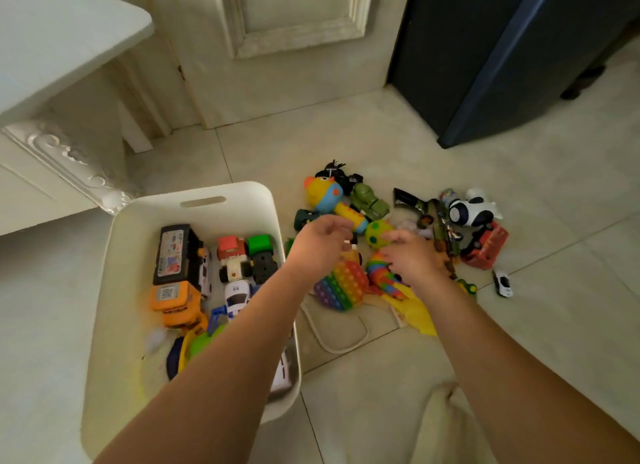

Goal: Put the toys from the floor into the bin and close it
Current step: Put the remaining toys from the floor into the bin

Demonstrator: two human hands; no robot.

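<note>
A white plastic bin (194, 195) stands open on the tiled floor at the left, with several toy vehicles inside, among them a black box truck (176, 252) and an orange truck (175, 301). To its right lies a pile of toys: a yellow-and-blue duck hammer (320, 193), a green spotted ball (377, 228), a rainbow pop toy (343, 285), a green truck (369, 200), a red bus (486, 247) and a small white car (502, 283). My left hand (317, 244) hovers over the pile by the hammer's handle, fingers loosely curled. My right hand (410, 257) reaches over a rainbow ringed toy (377, 273), fingertips at the ball.
A white cabinet with carved trim (69, 159) stands close behind the bin on the left. A pale panelled door (294, 48) is at the back, and a dark blue cabinet (502, 65) at the upper right. A white cord loop (341, 346) lies on the tiles beside the bin.
</note>
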